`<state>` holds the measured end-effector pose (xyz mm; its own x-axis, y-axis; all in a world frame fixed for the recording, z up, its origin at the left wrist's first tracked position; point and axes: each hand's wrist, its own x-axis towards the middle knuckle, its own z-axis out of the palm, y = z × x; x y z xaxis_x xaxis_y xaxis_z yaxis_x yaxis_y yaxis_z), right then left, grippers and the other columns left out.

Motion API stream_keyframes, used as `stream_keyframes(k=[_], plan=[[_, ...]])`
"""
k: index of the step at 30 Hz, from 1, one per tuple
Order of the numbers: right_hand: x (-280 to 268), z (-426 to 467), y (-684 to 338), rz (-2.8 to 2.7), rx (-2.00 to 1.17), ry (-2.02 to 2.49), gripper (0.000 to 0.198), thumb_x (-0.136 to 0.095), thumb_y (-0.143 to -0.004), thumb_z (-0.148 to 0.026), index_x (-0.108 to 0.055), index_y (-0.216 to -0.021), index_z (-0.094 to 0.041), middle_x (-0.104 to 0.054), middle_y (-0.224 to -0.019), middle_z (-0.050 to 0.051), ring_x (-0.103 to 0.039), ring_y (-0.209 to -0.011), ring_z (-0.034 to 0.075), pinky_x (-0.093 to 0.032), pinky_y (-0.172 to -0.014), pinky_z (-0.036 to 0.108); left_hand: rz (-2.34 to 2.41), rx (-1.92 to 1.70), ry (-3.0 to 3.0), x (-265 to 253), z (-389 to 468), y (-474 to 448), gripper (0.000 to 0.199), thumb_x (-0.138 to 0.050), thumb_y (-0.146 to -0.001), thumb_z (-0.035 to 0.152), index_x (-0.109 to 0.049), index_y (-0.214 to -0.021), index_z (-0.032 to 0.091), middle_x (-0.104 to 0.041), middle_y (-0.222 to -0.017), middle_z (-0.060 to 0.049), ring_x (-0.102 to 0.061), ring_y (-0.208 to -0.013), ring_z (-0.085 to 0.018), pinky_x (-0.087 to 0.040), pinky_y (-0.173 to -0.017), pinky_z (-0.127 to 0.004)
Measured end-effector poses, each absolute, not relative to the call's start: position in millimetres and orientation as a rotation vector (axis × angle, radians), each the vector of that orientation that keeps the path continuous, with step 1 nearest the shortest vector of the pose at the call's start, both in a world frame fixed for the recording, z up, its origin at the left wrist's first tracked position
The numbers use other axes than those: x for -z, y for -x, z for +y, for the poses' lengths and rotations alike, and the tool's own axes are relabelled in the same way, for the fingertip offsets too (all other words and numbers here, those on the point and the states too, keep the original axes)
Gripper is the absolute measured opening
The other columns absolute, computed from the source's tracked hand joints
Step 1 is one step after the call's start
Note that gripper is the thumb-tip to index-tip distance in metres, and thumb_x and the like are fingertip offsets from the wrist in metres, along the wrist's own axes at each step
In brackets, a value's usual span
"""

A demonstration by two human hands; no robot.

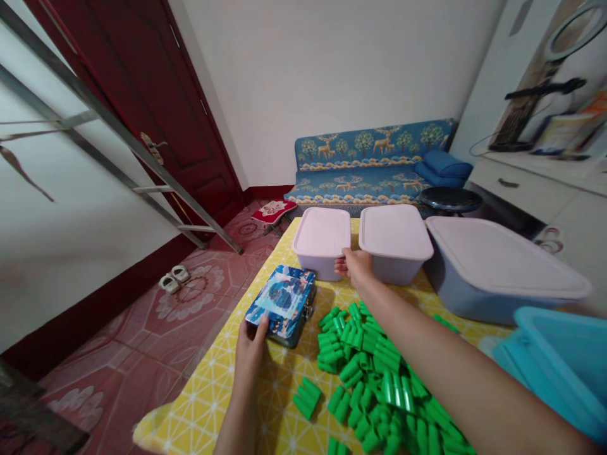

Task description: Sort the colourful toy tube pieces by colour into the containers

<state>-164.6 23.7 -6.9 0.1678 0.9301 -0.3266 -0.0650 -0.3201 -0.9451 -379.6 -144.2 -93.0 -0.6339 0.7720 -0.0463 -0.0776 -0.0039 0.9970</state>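
Observation:
My left hand [252, 338] grips the near left corner of a blue illustrated tin box [282, 297], thumb on the lid and fingers at its side. The tin lies closed on the table, with a metal clasp on its right side. My right hand [355, 265] reaches across to a storage box with a pale pink lid [324, 232]. Its thumb is at the lid's near right corner and its fingers are curled against the box wall. Below my right forearm lies a heap of green plastic tube pieces [365, 366]. One separate green piece [307, 398] sits left of the heap.
Two more lidded boxes, a middle one [396, 230] and a larger one [502, 256], stand along the table's far side. A turquoise bin [564, 360] is at the right. The yellow tablecloth [199, 404] ends at the left edge. A ladder [156, 188] leans beyond it.

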Motion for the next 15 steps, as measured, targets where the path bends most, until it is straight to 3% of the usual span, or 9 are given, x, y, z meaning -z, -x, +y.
stream_keyframes(k=[5,9,12,15], plan=[[-1.3,24.6,163.3,-0.959,-1.296,1.558,0.027,-0.055,-0.095,-0.038,-0.062,-0.097,-0.012,-0.064,-0.082,0.001,-0.06,-0.063,0.009,-0.053,-0.058,0.024,1.683,-1.679,-0.746,89.0,-144.9,380.0,0.051,-0.079,-0.067,0.045,-0.065,-0.104,0.014,-0.07,-0.111,-0.013,-0.064,-0.111,-0.029,-0.045,-0.102,-0.041],[-13.1,29.4,149.0,-1.1,-1.151,1.653,0.026,-0.065,-0.086,-0.033,-0.062,-0.07,-0.012,-0.061,-0.06,0.0,-0.062,-0.058,0.012,-0.051,-0.058,0.025,1.67,-1.643,-0.781,88.7,-144.5,381.0,0.051,-0.078,-0.068,0.046,-0.064,-0.105,0.013,-0.069,-0.112,-0.013,-0.063,-0.11,-0.029,-0.045,-0.101,-0.042],[-26.3,34.5,136.6,-1.175,-0.997,1.665,0.029,-0.071,-0.071,-0.02,-0.054,-0.048,-0.017,-0.058,-0.046,0.004,-0.069,-0.076,0.022,-0.051,-0.07,0.026,1.688,-1.686,-0.769,93.2,-142.8,379.0,0.052,-0.077,-0.068,0.048,-0.064,-0.103,0.013,-0.07,-0.109,-0.013,-0.064,-0.108,-0.029,-0.046,-0.099,-0.041],[-36.3,40.2,133.2,-1.199,-0.929,1.621,0.027,-0.068,-0.067,-0.016,-0.052,-0.045,-0.019,-0.059,-0.046,0.006,-0.07,-0.089,0.027,-0.051,-0.077,0.027,1.688,-1.712,-0.776,97.3,-141.8,377.1,0.051,-0.074,-0.07,0.049,-0.064,-0.105,0.014,-0.07,-0.109,-0.012,-0.064,-0.108,-0.028,-0.047,-0.098,-0.04]])
